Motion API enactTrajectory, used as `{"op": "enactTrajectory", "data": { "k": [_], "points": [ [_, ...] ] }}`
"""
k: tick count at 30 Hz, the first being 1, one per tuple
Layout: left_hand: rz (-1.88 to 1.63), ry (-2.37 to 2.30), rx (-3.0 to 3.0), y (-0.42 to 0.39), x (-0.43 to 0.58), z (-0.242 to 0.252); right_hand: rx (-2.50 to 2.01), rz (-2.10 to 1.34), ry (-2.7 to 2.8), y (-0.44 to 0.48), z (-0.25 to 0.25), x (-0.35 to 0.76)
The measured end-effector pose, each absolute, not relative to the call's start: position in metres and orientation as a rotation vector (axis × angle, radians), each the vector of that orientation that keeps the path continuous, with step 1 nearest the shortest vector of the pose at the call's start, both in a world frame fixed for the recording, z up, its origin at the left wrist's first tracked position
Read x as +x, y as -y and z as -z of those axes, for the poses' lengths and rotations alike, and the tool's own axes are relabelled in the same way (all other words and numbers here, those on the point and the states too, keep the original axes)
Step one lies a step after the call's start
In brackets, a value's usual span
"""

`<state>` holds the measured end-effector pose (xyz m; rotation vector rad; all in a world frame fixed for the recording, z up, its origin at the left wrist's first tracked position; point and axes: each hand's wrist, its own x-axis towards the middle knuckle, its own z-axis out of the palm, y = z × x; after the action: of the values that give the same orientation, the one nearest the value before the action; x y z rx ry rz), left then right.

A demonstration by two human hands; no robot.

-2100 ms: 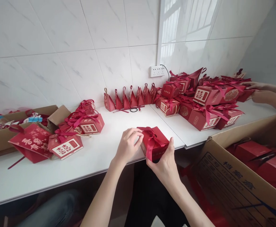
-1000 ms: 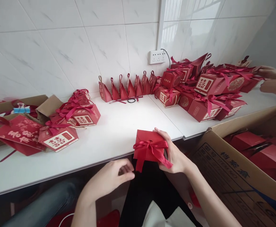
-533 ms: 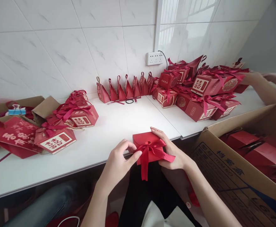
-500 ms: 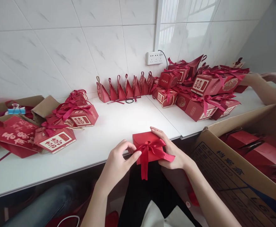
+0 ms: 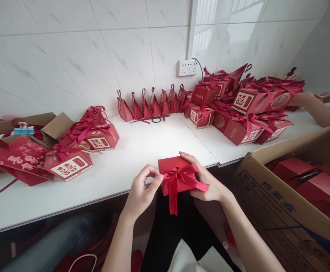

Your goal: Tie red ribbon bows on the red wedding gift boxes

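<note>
A small red gift box (image 5: 174, 169) with a red ribbon bow (image 5: 179, 180) is held just past the front edge of the white table (image 5: 142, 151). My right hand (image 5: 207, 179) grips the box's right side, fingers across its top. My left hand (image 5: 142, 189) is closed in a pinch on the left loop of the bow. One ribbon tail hangs straight down below the box.
Finished red boxes lie at the left (image 5: 68, 166) and in a big pile at the back right (image 5: 247, 109). Folded red bags (image 5: 153, 105) line the wall. An open cardboard carton (image 5: 284, 211) of red boxes stands at my right. Another person's hands (image 5: 320, 105) reach in at far right.
The left hand left the box, dropped below the table edge, then came back up and pinched the bow. The right hand turned the box and kept hold of it.
</note>
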<state>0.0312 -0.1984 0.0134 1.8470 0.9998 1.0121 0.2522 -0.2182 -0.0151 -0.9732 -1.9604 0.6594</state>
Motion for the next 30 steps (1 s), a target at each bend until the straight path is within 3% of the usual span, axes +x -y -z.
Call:
{"op": "enactTrajectory", "data": {
  "k": [4,16,30],
  "points": [
    [-1.074,-0.752,2.000,0.196,0.020,-0.004,-0.965,-0.678,1.936,0.218,0.017,0.254],
    [-1.187,-0.839,2.123,0.193,0.032,-0.014,-0.972,-0.672,1.949,0.219,0.016,0.254],
    [-0.962,-0.802,1.679,0.194,0.039,-0.033,-0.954,-0.702,1.933,0.219,0.018,0.254]
  ]
}}
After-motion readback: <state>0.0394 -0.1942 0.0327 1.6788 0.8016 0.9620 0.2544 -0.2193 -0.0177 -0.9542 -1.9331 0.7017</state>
